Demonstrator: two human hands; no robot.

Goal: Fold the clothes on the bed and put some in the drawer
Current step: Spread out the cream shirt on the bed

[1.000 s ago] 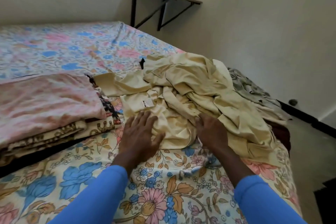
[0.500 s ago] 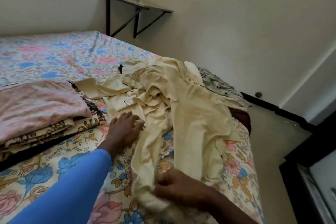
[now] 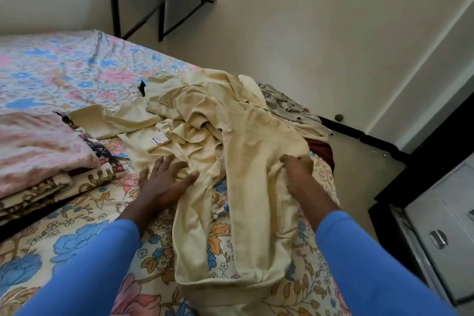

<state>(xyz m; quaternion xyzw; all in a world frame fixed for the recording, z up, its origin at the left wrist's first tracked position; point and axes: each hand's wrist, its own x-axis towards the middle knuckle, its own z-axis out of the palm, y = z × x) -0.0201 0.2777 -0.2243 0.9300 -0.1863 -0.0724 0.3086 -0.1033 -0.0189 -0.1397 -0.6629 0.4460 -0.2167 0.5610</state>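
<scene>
Cream garment (image 3: 246, 161) lies rumpled at frame centre on the floral bed (image 3: 64, 72). Left hand (image 3: 164, 182) lies flat with fingers spread, pressing its left edge. Right hand (image 3: 297, 174) has fingers curled into a fold at centre right. Folded stack (image 3: 38, 146) sits at left.

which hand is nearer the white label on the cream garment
Left. The left hand lies just this side of the white label; the right hand grips the cream garment far to its right.

Floral-sheeted bed (image 3: 64, 79); rumpled cream garment (image 3: 243, 161); folded stack (image 3: 38, 156) at left
</scene>
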